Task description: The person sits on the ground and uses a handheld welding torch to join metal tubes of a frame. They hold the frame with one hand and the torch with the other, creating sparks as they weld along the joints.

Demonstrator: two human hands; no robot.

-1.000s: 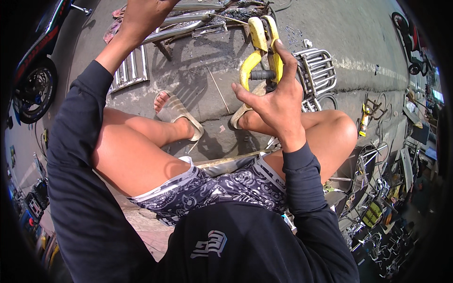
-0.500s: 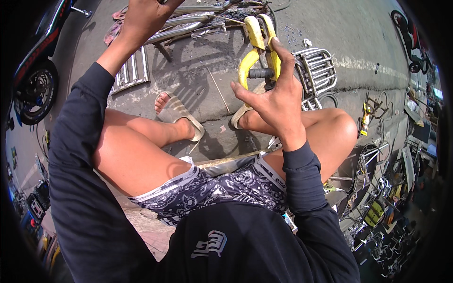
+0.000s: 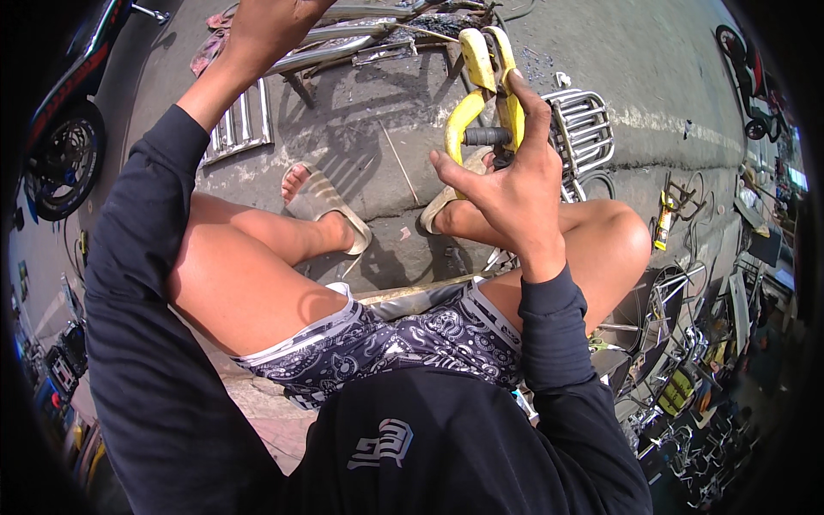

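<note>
At far left, a motorcycle's front wheel (image 3: pixel 70 163) stands on the pavement (image 3: pixel 352 142). Next comes a slatted metal frame (image 3: pixel 243 124), lying flat beside my raised forearm. My left hand (image 3: pixel 270 33) reaches the top edge, its fingers cut off from view, so I cannot tell whether it is holding anything. Just right of it are shiny metal tubes (image 3: pixel 335 36). Below, between my bare knees, are my two striped sandals (image 3: pixel 319 204), with a thin stick (image 3: pixel 398 161) on the ground between them. Right of centre is a yellow-handled tool (image 3: pixel 464 116) with a black ribbed bar. My right hand (image 3: pixel 519 189) holds it, index finger against its right side, thumb spread wide to the left. Just beyond is a chrome rack (image 3: pixel 582 129); at far right, a red-and-black scooter (image 3: pixel 748 81) stands well apart.
</note>
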